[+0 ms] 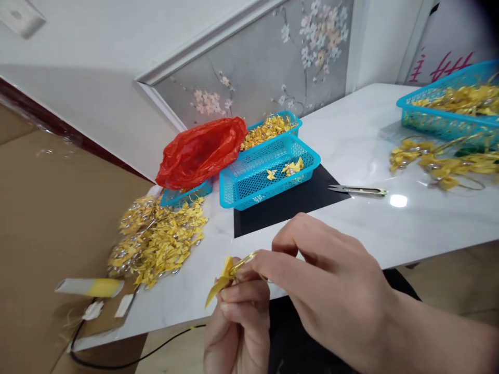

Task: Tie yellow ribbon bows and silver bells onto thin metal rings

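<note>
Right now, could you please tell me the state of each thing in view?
Small yellow ribbon piece: pinched in both hands' grip.
Nearest blue plastic basket: nearly empty.
Red plastic bag: crumpled, lying over a basket.
Metal thread snips: lying flat, untouched.

Four baskets (268, 176) (perhaps), one scissors (358, 190).

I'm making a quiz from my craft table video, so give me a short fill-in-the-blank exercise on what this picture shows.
1. Both hands, the left hand and the right hand, pinch a small folded paper piece coloured ____.
2. The metal thread snips lie on the white ____ table.
3. The crumpled plastic bag beside the near turquoise mesh basket is ____.
4. That basket stands partly on a flat ____ mat.

Missing words: yellow; marble; red; black
</note>
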`<state>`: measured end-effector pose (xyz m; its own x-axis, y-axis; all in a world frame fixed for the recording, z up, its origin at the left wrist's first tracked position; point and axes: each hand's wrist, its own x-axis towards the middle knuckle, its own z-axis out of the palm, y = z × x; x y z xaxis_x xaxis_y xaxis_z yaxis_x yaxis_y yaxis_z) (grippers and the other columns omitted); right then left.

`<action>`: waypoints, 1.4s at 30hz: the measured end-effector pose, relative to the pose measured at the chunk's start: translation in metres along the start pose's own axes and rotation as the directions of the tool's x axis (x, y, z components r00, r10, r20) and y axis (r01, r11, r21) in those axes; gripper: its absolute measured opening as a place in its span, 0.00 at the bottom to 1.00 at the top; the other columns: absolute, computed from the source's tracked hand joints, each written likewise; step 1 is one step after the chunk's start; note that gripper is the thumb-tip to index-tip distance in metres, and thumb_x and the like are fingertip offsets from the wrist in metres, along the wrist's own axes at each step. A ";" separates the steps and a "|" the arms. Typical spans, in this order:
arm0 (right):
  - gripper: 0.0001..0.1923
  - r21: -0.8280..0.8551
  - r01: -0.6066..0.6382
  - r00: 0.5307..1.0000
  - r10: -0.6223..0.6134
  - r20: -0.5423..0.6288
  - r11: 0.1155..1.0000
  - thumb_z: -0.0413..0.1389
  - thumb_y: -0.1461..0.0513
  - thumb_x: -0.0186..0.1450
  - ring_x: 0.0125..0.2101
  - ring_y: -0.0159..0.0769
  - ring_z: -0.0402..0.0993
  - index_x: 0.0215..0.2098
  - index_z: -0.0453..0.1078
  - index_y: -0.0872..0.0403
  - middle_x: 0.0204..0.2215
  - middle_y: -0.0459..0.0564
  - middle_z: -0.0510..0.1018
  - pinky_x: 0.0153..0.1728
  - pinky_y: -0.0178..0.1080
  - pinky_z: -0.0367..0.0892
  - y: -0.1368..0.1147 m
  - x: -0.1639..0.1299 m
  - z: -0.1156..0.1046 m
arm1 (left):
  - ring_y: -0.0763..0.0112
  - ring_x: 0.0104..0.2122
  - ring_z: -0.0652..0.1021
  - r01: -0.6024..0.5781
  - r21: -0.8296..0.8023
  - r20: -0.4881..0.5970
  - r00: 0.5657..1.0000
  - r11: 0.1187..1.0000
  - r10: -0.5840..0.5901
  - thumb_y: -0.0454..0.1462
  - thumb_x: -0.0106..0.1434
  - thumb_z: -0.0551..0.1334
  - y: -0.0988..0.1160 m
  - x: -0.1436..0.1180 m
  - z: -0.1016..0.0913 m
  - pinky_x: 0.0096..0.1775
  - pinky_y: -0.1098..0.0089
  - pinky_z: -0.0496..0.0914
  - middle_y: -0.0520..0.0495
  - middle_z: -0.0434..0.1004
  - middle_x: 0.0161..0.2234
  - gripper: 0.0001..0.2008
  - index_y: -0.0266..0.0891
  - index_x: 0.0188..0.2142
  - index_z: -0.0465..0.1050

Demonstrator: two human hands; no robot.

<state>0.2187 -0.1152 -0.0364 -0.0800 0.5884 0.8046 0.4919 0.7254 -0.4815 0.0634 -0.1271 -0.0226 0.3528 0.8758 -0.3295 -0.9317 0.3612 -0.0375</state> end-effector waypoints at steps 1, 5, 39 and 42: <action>0.11 0.002 0.005 1.000 -0.005 0.000 1.000 0.52 0.61 0.71 0.29 0.31 0.56 0.38 0.74 0.58 0.31 0.45 0.64 0.32 0.36 0.58 0.000 0.000 0.000 | 0.81 0.28 0.83 -0.008 0.022 0.006 1.000 1.000 0.008 0.16 0.62 0.51 0.001 0.000 -0.001 0.32 0.90 0.76 0.51 0.80 0.32 0.24 0.38 0.52 0.63; 0.14 -0.003 0.017 1.000 -0.017 -0.013 1.000 0.50 0.62 0.72 0.29 0.32 0.56 0.37 0.75 0.59 0.29 0.46 0.65 0.31 0.37 0.58 -0.003 0.003 0.000 | 0.84 0.29 0.83 -0.010 0.124 0.012 1.000 0.992 0.009 0.17 0.60 0.55 0.003 0.001 -0.002 0.33 0.93 0.74 0.51 0.80 0.36 0.24 0.41 0.49 0.67; 0.15 0.041 -0.002 1.000 0.003 -0.023 0.999 0.48 0.64 0.73 0.27 0.34 0.61 0.35 0.75 0.60 0.27 0.49 0.69 0.26 0.38 0.59 -0.006 0.003 0.001 | 0.83 0.35 0.83 0.101 0.248 0.113 0.985 0.963 -0.132 0.17 0.62 0.59 0.008 0.004 -0.003 0.40 0.91 0.73 0.42 0.85 0.38 0.16 0.30 0.46 0.74; 0.14 -0.016 -0.013 1.000 0.013 0.014 1.000 0.48 0.66 0.72 0.27 0.33 0.59 0.35 0.74 0.58 0.26 0.48 0.67 0.26 0.37 0.57 -0.003 0.000 -0.002 | 0.83 0.34 0.83 0.055 0.418 0.075 0.993 0.907 -0.095 0.19 0.59 0.65 0.010 0.005 -0.006 0.40 0.90 0.74 0.46 0.86 0.35 0.15 0.35 0.41 0.80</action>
<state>0.2192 -0.1185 -0.0343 -0.0857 0.6028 0.7933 0.5064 0.7121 -0.4864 0.0553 -0.1213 -0.0303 0.4449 0.8593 -0.2525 -0.7894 0.5094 0.3427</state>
